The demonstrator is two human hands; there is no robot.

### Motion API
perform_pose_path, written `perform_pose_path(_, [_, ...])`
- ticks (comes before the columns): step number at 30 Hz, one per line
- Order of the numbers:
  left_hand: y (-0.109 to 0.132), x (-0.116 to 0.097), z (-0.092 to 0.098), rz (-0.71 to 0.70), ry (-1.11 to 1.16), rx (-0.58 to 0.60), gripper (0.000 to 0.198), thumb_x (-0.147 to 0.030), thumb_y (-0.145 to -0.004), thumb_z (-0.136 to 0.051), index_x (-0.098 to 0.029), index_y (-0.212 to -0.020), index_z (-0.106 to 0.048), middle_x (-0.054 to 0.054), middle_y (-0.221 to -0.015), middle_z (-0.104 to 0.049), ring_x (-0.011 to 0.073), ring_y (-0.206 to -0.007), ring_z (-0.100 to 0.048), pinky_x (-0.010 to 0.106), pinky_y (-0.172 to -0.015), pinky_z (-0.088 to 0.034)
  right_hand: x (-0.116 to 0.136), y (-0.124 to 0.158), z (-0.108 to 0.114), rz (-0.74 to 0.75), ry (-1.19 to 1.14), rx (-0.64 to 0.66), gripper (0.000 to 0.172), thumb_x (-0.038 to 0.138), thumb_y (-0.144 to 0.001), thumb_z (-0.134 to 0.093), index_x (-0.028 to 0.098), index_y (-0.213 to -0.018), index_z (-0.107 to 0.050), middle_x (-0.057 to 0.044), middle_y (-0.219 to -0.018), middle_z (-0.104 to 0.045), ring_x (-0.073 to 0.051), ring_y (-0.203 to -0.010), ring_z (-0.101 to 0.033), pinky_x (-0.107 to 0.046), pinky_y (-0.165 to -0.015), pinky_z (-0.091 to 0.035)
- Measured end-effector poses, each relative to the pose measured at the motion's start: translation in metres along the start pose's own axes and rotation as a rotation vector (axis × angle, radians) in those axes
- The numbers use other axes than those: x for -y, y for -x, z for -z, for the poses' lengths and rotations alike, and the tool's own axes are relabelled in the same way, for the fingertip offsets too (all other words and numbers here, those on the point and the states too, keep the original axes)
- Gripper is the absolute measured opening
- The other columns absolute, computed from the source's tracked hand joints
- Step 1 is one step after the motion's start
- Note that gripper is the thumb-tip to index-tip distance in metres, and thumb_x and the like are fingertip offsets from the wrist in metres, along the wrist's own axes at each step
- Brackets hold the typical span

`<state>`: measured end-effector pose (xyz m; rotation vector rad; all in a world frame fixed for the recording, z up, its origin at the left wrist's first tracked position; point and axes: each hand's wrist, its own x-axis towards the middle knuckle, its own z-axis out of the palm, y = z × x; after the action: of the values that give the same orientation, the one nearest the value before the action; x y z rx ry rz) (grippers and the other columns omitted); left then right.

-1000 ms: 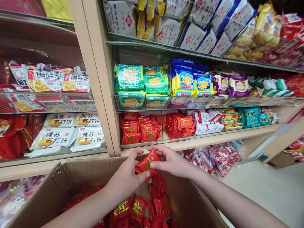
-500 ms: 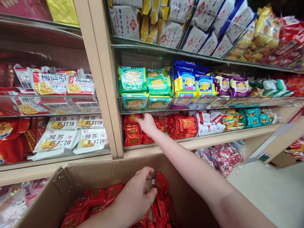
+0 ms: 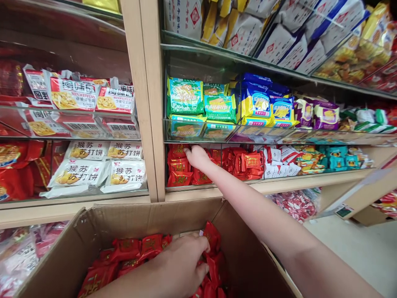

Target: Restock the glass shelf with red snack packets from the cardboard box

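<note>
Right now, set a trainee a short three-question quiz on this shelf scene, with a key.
1. True or false: the right hand is inside the cardboard box.
2. Which packs sit on the shelf directly above the right hand? A) green packs B) white packs C) purple packs
3. What colour are the packets that the left hand touches in the box?
Key: 1 false, it is in a shelf compartment; 2 A; 3 red.

Right hand [image 3: 197, 156] reached the shelf [image 3: 279, 181]; left hand [image 3: 182, 267] sank into box [image 3: 130, 219].
</note>
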<state>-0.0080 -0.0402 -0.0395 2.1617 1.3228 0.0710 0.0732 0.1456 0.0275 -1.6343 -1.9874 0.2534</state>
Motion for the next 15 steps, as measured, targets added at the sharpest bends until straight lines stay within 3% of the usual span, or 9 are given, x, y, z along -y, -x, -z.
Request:
perform_pose_path(3, [0.004,0.003,0.0,0.002,-0.054,0.095,0.019,-0.031,-0.069,-0.048,-0.025,-0.085,-0.055,0.004,-0.097,-0.059,0.0234,-0.091,-0.055,0.036,-0.079,-0.042,-0.01,0.014,0.003,0.059,0.02,-0.037,0.04,0.039,-0.083,-0.037,0.007,-0.098,-0.055,-0.019,-0.101,-0.058,-0.027,-0.099,-0.052,-0.038,-0.084,-0.039])
perform_pose_path(7, [0.006,0.008,0.001,0.01,-0.097,0.145,0.015,-0.034,-0.068,-0.049,-0.026,-0.078,-0.054,0.003,-0.091,-0.061,0.0249,-0.088,-0.057,0.038,-0.076,-0.044,-0.034,0.046,-0.003,0.357,0.034,-0.224,0.05,0.032,-0.08,-0.044,0.002,-0.12,-0.04,-0.021,-0.123,-0.043,-0.028,-0.119,-0.032,-0.042,-0.098,-0.027])
perform_pose_path(9, [0.005,0.01,0.002,0.005,-0.1,0.162,0.015,-0.034,-0.067,-0.049,-0.026,-0.078,-0.055,0.003,-0.091,-0.062,0.025,-0.088,-0.057,0.038,-0.075,-0.044,-0.04,0.066,-0.001,0.498,-0.013,-0.28,0.046,0.029,-0.079,-0.046,0.007,-0.12,-0.042,-0.018,-0.128,-0.038,-0.027,-0.125,-0.023,-0.046,-0.101,-0.023])
perform_pose_path(11, [0.004,0.011,0.004,0.001,-0.1,0.176,0.016,-0.036,-0.067,-0.049,-0.026,-0.079,-0.055,0.004,-0.092,-0.062,0.0247,-0.086,-0.058,0.038,-0.074,-0.044,-0.037,0.09,0.008,0.594,-0.142,-0.281,0.034,0.029,-0.08,-0.047,0.014,-0.11,-0.051,-0.014,-0.126,-0.042,-0.025,-0.123,-0.026,-0.047,-0.1,-0.025])
perform_pose_path(13, [0.004,0.013,0.003,0.021,-0.121,0.195,0.019,-0.037,-0.067,-0.049,-0.026,-0.081,-0.056,0.004,-0.091,-0.062,0.0253,-0.084,-0.058,0.038,-0.072,-0.045,-0.029,0.117,0.026,0.644,-0.373,-0.217,0.025,0.032,-0.081,-0.046,0.018,-0.1,-0.056,-0.01,-0.117,-0.05,-0.02,-0.115,-0.04,-0.042,-0.097,-0.032])
perform_pose_path(15, [0.006,0.015,0.002,0.041,-0.119,0.23,0.024,-0.039,-0.068,-0.049,-0.028,-0.088,-0.057,0.003,-0.093,-0.062,0.025,-0.084,-0.058,0.037,-0.07,-0.045,-0.026,0.144,0.045,0.637,-0.662,-0.026,0.025,0.034,-0.086,-0.037,0.022,-0.099,-0.056,-0.004,-0.106,-0.057,-0.015,-0.103,-0.051,-0.033,-0.089,-0.042])
